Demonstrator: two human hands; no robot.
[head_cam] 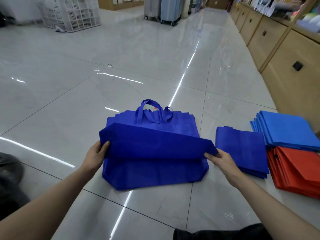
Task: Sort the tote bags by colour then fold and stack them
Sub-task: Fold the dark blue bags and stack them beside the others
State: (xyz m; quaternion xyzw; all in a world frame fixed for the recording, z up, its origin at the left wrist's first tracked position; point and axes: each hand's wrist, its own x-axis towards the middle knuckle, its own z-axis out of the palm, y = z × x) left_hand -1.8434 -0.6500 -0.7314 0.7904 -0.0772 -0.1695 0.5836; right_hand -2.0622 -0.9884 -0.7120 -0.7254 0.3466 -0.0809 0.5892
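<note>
Left hand (97, 153) pinches the left edge of a dark blue tote bag (155, 149), thumb on top of the cloth and fingers under it. The right hand (220, 158) pinches the opposite edge the same way. Between the two hands a broad fold of the bag is held raised, while the bag's near part lies flat. The bag rests on a pile of unfolded dark blue bags (183, 125) spread on the floor (69, 101). The pile's loop handles (152, 113) stick out at the far end, beyond the hands.

Just to the right of the right hand sits a stack of folded dark blue bags (242, 149). Further right lies a light blue stack (287, 130), and nearer the person a red stack (297, 172), its far edge tucked under the light blue one.

Far ahead of the left hand stand white lattice crates (69, 13); their contents are too blurred to tell. Ahead of the right hand are wheeled suitcases (161, 9). Well off to its right runs a row of wooden cabinets (285, 75) with every front closed.
</note>
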